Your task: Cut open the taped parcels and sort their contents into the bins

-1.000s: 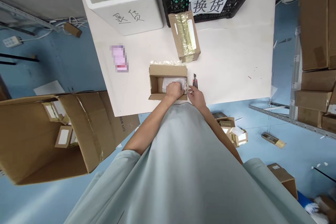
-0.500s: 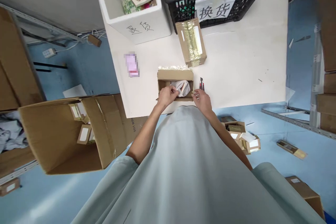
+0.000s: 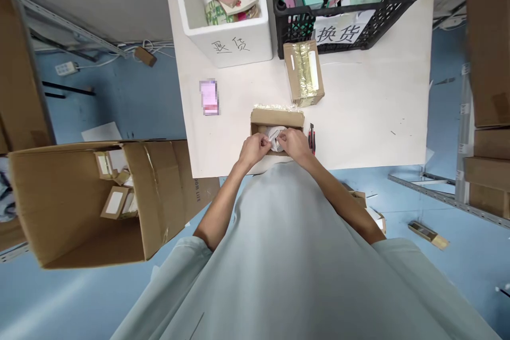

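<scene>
A small open cardboard box sits at the table's near edge, its back flap raised. Inside it lies a white plastic bag with contents I cannot make out. At the box's left side, my left hand pinches the bag's left part. My right hand reaches over the box from the right, its fingers closed on the bag's right part. A red and black utility knife lies on the table just right of the box, close to my right hand.
A taped cardboard box stands behind, before a black crate of green boxes. Left of that is a white bin with booklets. A pixelated pink item lies on the white table. A large carton stands at left.
My right hand has moved left from the box's right edge onto the plastic bag. My left hand stays at the bag. The camera view has shifted slightly.
</scene>
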